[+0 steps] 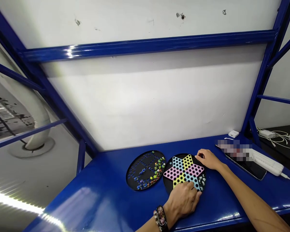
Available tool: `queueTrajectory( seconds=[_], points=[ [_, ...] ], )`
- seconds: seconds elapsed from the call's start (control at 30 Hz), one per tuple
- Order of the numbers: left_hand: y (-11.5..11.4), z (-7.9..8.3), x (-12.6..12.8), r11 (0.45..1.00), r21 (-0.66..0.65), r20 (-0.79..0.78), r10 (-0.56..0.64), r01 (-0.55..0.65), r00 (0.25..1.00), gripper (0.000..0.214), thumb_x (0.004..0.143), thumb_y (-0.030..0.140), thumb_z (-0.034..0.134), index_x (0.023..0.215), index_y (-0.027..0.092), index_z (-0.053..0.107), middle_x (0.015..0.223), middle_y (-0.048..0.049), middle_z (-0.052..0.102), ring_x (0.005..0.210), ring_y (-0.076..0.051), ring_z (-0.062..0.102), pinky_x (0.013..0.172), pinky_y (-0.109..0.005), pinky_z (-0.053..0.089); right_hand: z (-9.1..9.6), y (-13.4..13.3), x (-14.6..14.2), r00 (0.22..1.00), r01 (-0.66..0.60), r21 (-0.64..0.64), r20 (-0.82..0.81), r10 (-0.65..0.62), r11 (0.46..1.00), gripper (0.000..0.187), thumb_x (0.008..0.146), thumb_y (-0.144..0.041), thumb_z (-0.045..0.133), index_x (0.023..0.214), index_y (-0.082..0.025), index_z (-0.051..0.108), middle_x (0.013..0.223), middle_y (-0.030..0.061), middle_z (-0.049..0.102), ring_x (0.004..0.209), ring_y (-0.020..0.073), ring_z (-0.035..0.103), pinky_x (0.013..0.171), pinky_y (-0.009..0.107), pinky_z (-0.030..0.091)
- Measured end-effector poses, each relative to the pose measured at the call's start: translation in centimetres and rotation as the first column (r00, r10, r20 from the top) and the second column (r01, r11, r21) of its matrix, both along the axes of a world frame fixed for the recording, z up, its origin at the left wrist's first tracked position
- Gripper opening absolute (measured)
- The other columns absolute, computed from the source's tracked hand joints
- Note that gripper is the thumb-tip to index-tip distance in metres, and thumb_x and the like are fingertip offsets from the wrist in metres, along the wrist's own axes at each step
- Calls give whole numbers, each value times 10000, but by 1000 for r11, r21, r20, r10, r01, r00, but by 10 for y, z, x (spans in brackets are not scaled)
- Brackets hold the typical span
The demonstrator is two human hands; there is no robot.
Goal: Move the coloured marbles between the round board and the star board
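A Chinese checkers board [184, 170] with a pastel six-pointed star lies on the blue table. Clear and whitish marbles [202, 182] are gathered along its right edge. My left hand [183, 197] rests over the near edge, its fingers curled down and covering part of the star; whatever they grip is hidden. At the far right rim, my right hand [207, 158] has fingers and thumb drawn together against the board's edge. Left of the board is a round black tray [132, 186] with rows of holes. Blue, green, yellow and red marbles [157, 169] lie in it, mostly along the right side.
On the right lie a dark phone [250, 169], a white power strip [268, 162] and a small white case [233, 133]. White cables [280, 137] lie on a dark surface beyond. A blue metal frame [149, 46] and white wall panel [145, 100] stand behind the table.
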State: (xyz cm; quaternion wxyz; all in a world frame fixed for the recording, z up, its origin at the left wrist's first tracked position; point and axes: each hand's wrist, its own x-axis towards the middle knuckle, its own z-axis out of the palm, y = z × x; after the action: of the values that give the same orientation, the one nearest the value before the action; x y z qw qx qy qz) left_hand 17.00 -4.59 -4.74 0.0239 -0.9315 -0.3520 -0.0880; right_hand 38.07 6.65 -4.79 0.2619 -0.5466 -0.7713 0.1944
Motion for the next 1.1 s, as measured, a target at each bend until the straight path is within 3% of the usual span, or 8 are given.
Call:
queueTrajectory(
  seconds=[0.1, 0.17, 0.3, 0.4, 0.53, 0.67, 0.87, 1.1],
  points=[
    [5, 9, -8, 998, -47, 127, 54, -48, 990, 362, 970, 266, 337, 677, 186, 533, 682, -2, 596, 554, -106, 492, 537, -244, 337, 0, -1, 0, 1000, 5, -5, 2, -5, 1000, 319, 888, -452, 469, 724, -212, 601, 777, 19, 633, 676, 150, 535, 621, 276, 375],
    [15, 19, -24, 979, -87, 251, 202, -186, 947, 422, 988, 268, 267, 645, 189, 500, 663, -7, 585, 548, -107, 479, 549, -249, 331, 2, -2, -1, 1000, 2, -16, 2, -2, 1000, 308, 886, -448, 476, 737, -215, 612, 797, 22, 640, 690, 153, 541, 624, 277, 377],
    [46, 40, -80, 820, -207, 366, 570, -533, 735, 478, 1000, 408, 239, 622, 209, 453, 606, -12, 565, 566, -142, 509, 559, -268, 310, 8, -5, -2, 1000, -4, -44, -3, 4, 999, 290, 886, -437, 484, 767, -218, 631, 824, 28, 650, 716, 159, 550, 633, 278, 382],
    [66, 42, -123, 705, -219, 285, 707, -675, 647, 469, 991, 433, 243, 624, 219, 441, 584, -8, 553, 572, -163, 524, 563, -275, 290, 11, -7, -4, 1000, -8, -59, -5, 8, 998, 296, 890, -437, 479, 774, -213, 633, 835, 36, 651, 731, 162, 556, 644, 281, 390],
    [73, 36, -145, 678, -232, 130, 732, -697, 669, 416, 980, 429, 293, 683, 216, 492, 686, -17, 609, 646, -175, 576, 568, -265, 287, 12, -7, -4, 1000, -12, -72, -3, 12, 997, 304, 892, -443, 476, 766, -214, 630, 838, 40, 647, 737, 165, 561, 649, 283, 399],
    [56, 43, -126, 699, -204, 157, 715, -686, 681, 355, 969, 419, 345, 763, 211, 546, 791, -29, 637, 776, -200, 600, 630, -271, 350, 11, -7, -3, 1000, -11, -68, 0, 11, 998, 302, 893, -445, 479, 764, -216, 628, 838, 40, 646, 736, 165, 563, 647, 280, 400],
    [-13, 52, -48, 922, -221, 284, 374, -319, 883, 173, 946, 308, 428, 943, 243, 588, 962, -16, 629, 892, -178, 577, 786, -293, 418, 10, -6, -3, 1000, -19, -57, 14, 20, 998, 291, 890, -432, 490, 752, -212, 622, 824, 33, 641, 731, 159, 559, 652, 279, 395],
    [-45, 22, -7, 919, 49, 67, 388, -391, 919, 117, 869, 323, 562, 927, 230, 603, 919, -24, 618, 837, -222, 554, 710, -340, 399, 11, -7, -4, 1000, -28, -50, 12, 28, 998, 278, 893, -417, 494, 753, -213, 620, 836, 32, 649, 743, 159, 565, 660, 276, 401]
  ],
)
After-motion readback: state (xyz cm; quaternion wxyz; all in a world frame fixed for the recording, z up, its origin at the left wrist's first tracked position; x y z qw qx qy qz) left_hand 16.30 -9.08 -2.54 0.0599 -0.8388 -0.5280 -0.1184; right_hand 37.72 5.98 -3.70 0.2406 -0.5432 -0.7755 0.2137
